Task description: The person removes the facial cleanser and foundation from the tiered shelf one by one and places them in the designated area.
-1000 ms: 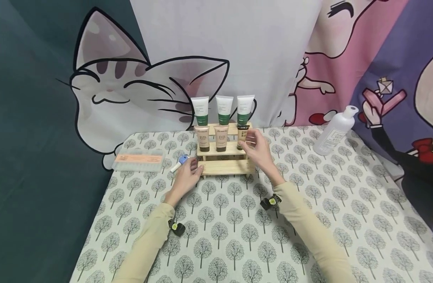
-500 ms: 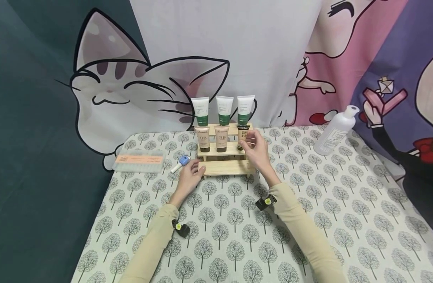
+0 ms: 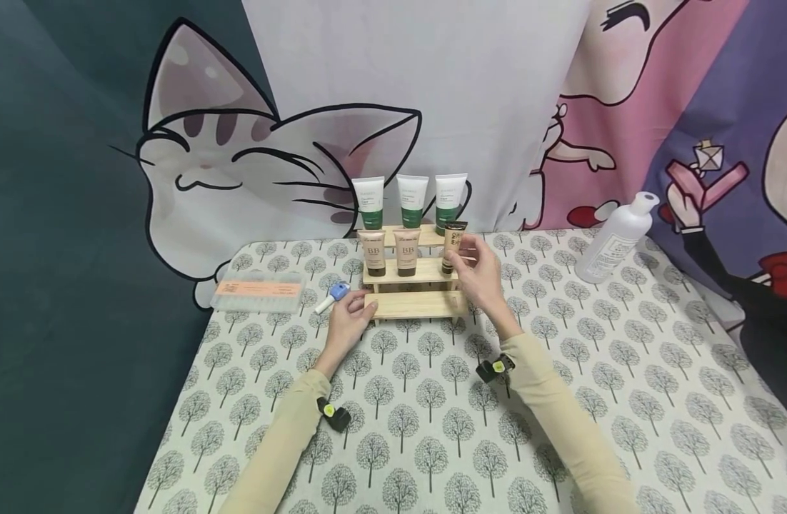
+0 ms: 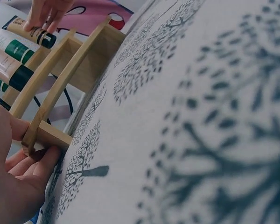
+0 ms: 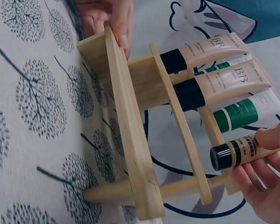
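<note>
A three-step wooden display stand [image 3: 414, 305] is on the table. My left hand [image 3: 350, 320] grips the left end of its lowest step, with the thumb in front and fingers behind, as the left wrist view shows. My right hand [image 3: 482, 273] holds a small gold tube with a black cap [image 5: 238, 151] between thumb and fingers, cap down, at the right end of the middle step. In the right wrist view the cap appears in front of that step's edge. Two beige BB cream tubes [image 3: 407, 253] stand cap-down on the same step, left of the gold tube.
Three white-and-green tubes [image 3: 412, 200] stand on the top step. A blue-and-white small item [image 3: 334, 295] lies left of the stand, near my left hand. Farther left is a flat clear case with an orange label [image 3: 258, 291]. A white bottle [image 3: 615, 239] leans at the right.
My right hand has moved the gold tube slightly to the right along the middle step. My left hand keeps its grip on the stand. The head view has shifted a little.
</note>
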Motion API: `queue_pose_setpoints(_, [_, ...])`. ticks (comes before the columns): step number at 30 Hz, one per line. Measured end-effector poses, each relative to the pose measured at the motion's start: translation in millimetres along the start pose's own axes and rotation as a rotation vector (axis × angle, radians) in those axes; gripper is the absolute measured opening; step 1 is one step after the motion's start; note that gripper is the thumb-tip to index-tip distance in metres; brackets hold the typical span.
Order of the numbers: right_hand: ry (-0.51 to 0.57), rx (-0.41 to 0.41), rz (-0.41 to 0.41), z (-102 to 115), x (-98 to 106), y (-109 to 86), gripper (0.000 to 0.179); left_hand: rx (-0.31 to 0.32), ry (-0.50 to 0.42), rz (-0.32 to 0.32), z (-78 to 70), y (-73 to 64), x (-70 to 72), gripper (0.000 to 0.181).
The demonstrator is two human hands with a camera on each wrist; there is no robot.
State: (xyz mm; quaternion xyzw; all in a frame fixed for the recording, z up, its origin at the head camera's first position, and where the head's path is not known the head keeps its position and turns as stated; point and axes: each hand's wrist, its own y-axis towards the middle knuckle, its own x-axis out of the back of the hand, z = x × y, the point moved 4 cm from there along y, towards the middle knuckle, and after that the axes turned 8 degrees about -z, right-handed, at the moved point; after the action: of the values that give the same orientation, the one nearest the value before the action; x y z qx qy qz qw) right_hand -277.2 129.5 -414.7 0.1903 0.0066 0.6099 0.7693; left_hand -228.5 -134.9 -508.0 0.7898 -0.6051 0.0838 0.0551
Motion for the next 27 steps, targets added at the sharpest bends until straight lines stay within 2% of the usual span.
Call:
queue_pose_setpoints(4, [-0.002,-0.007,0.002,0,10,0.5,0.039,0.009,0.009,-0.013,-0.6,-0.3,-0.7,0.043])
queue_pose_setpoints(15, [-0.121,-0.023,-0.012,-5,40,-2.1,0.044,-0.008,-0.002,-0.023,-0.2,-0.8,-1.5,0.041])
queue_pose_setpoints(27, [-0.25,-0.066,-0.01,-19,58,-10.6,0.042,0.018,0.002,-0.008,0.2,-1.6,-1.0,0.041])
